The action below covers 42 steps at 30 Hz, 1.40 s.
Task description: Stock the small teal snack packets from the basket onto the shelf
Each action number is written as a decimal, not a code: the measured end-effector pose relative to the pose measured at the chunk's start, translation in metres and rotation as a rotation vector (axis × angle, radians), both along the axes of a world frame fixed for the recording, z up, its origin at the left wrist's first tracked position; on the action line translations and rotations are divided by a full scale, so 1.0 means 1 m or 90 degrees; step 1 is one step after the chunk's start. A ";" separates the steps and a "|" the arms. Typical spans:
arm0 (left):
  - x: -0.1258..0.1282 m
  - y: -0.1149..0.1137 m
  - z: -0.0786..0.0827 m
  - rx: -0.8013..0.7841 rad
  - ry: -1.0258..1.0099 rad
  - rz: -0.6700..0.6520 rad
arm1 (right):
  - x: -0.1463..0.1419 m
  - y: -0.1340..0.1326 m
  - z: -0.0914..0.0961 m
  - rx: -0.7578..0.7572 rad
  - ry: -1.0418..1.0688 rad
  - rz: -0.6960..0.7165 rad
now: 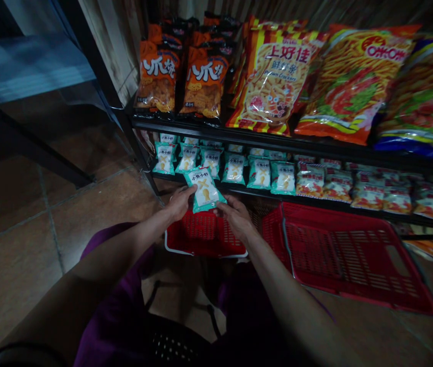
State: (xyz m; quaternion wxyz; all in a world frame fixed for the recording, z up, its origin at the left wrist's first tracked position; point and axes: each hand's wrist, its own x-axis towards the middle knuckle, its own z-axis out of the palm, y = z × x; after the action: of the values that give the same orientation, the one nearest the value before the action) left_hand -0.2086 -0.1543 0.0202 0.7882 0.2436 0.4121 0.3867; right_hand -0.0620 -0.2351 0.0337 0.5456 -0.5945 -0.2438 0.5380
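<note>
Between my two hands is a small teal and white snack bag (202, 189), its printed front facing up toward me. My left hand (180, 203) pinches its left edge, the thumb lying on the front. My right hand (235, 214) grips the lower right corner, fingers partly behind the bag. Just beyond it, a row of matching teal bags (234, 165) stands on the lower shelf (216, 184). Beneath my hands a red basket (204, 234) with a white handle rests on the floor.
A larger red basket (354, 255) lies to the right. Orange snack bags (204, 79), prawn cracker bags (273, 81) and big noodle-pattern bags (357, 84) fill the upper shelf. Red and white packets (310, 179) stand lower right. A black shelf post (101, 56) rises at left above the tiled floor (13, 219).
</note>
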 end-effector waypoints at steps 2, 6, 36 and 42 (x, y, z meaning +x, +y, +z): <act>0.001 0.000 0.002 -0.020 -0.009 -0.001 | 0.000 0.000 0.000 0.004 0.002 0.003; 0.002 -0.001 0.006 -0.045 -0.015 -0.006 | 0.002 0.000 -0.004 0.009 -0.007 0.015; 0.002 -0.002 0.007 -0.008 -0.035 -0.016 | -0.001 -0.001 -0.006 0.022 -0.055 -0.015; 0.003 -0.006 0.010 0.003 -0.047 -0.032 | -0.003 -0.001 -0.009 -0.002 -0.016 0.000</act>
State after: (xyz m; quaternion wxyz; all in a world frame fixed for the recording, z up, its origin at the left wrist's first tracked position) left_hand -0.2055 -0.1605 0.0304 0.8118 0.2411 0.3753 0.3768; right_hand -0.0646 -0.2360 0.0243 0.5418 -0.6019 -0.2496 0.5309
